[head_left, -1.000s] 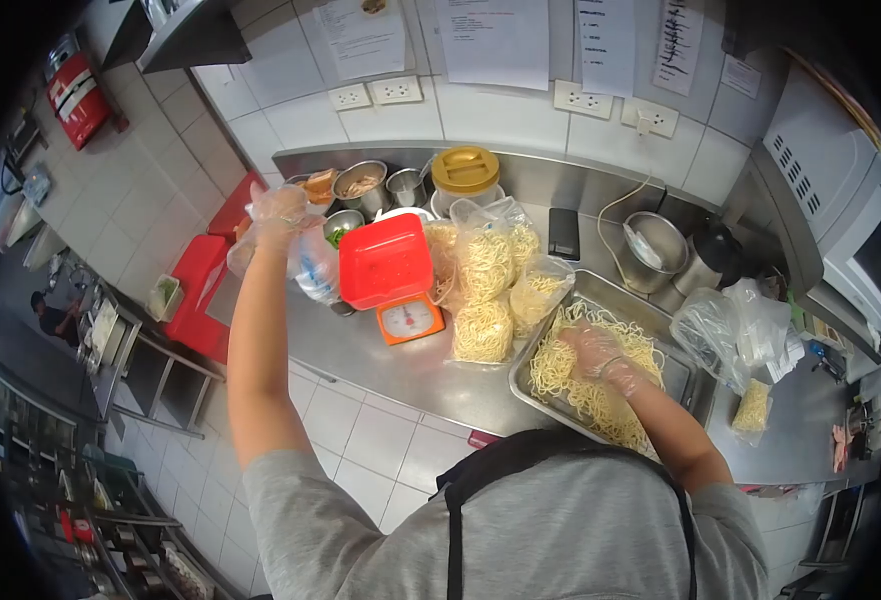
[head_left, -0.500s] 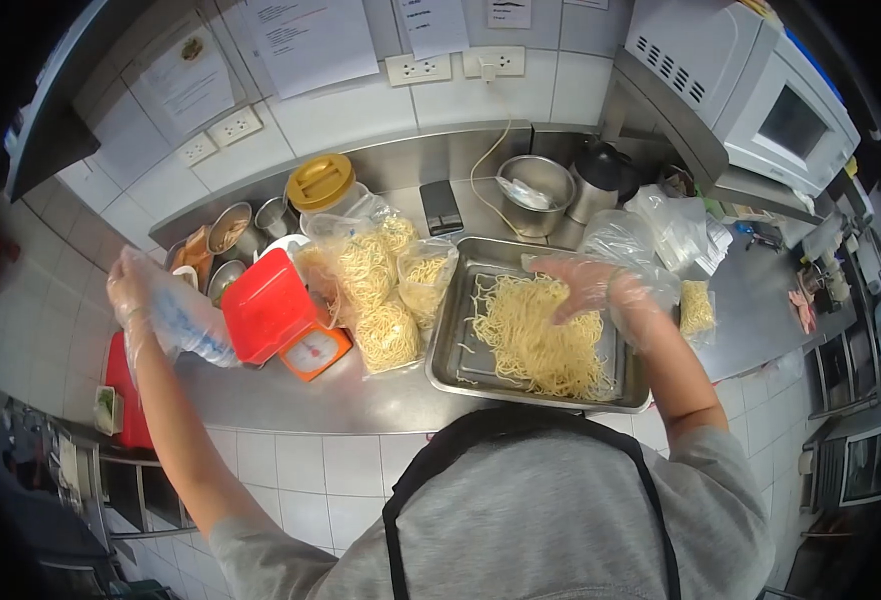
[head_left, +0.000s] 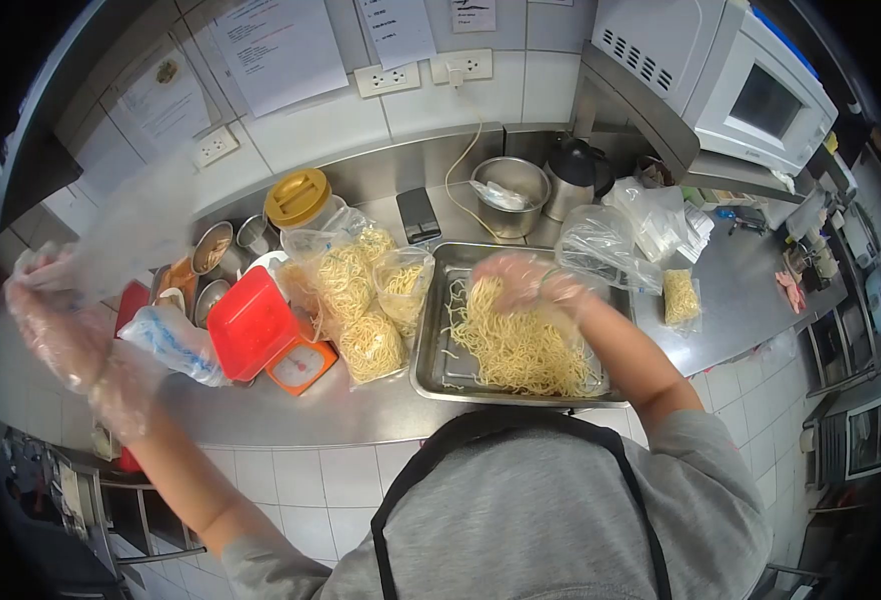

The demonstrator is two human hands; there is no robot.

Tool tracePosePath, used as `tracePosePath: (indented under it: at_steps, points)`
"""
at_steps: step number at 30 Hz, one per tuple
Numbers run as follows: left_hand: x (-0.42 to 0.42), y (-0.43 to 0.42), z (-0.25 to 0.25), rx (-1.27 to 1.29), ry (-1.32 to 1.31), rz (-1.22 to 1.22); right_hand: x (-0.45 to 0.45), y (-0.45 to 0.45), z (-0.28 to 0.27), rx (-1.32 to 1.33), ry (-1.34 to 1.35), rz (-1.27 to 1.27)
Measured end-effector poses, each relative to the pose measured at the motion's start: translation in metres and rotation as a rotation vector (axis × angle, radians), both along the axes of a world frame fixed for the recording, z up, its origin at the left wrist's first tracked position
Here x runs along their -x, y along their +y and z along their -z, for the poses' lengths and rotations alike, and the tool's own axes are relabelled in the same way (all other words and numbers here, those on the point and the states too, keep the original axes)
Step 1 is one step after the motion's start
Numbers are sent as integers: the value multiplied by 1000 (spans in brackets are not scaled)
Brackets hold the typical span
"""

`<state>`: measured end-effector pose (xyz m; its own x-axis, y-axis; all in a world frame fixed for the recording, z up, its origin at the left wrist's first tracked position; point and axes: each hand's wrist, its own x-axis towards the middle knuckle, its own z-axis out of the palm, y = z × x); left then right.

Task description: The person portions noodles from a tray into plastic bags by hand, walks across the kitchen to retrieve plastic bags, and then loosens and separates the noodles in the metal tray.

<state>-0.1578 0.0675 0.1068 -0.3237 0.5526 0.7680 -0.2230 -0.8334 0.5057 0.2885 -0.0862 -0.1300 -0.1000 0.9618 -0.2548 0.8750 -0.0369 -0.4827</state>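
My left hand, in a clear plastic glove, is raised at the far left, its fingers closed on a thin clear plastic bag that spreads up and to the right. My right hand, also gloved, rests on the upper part of the loose yellow noodles in a metal tray; its fingertips are hidden among the strands. Left of the tray stand several filled noodle bags. Beside them a red plastic container sits tilted on an orange scale.
Metal bowls and a yellow-lidded tub line the back left. Behind the tray are a black device, a metal pot and a jug. Plastic bags, a small noodle packet and a microwave are at right.
The view has turned right. My left hand has lifted a clear bag up at the far left. My right hand rose from the noodles, then came down on them again.
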Motion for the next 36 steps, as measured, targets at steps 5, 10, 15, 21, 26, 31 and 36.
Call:
tracePosePath:
  at_steps: [5,10,15,21,26,31,36]
  points:
    - [-135,-38,88,367,152,441,-10,-41,-48,-33,-7,-21]
    - [-244,-8,179,725,70,890,-4,-72,-82,-425,211,-88]
    - [-293,-5,202,1011,49,1001,13,-67,-55,-466,670,79]
    - [-284,-79,176,43,420,87,-24,-31,-18,-859,221,536]
    - [-275,-138,201,-148,958,49,-15,-30,-27,-754,157,389]
    - [-259,-64,296,119,1116,110,-1,-30,-14,-401,386,165]
    - [-246,-64,339,151,996,12,28,-44,32,-124,-379,-59]
